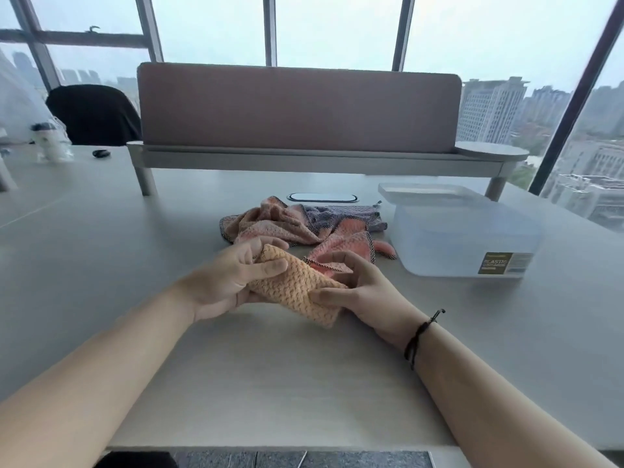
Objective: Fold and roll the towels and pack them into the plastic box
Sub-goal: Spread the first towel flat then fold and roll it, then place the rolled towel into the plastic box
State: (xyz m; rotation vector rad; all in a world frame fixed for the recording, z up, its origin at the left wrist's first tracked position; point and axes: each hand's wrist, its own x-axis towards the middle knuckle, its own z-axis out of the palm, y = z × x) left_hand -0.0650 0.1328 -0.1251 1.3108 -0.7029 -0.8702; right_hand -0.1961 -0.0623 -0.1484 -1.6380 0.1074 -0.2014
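Note:
An orange waffle-weave towel point(297, 285), rolled into a short thick bundle, is held just above the table between both hands. My left hand point(226, 282) grips its far left end, and my right hand point(358, 288) holds its near right end with fingers curled over the top. Behind them lies a loose pile of towels point(297, 221): pink, purple and coral ones, crumpled together. The clear plastic box point(466, 238) stands open to the right of the pile, with its lid point(425, 192) resting at its far edge.
A pink desk divider point(297, 109) on a raised shelf closes off the back of the table. A cable grommet point(322, 197) sits behind the towel pile. At the far left are a black chair point(94, 113) and a bottle point(47, 140).

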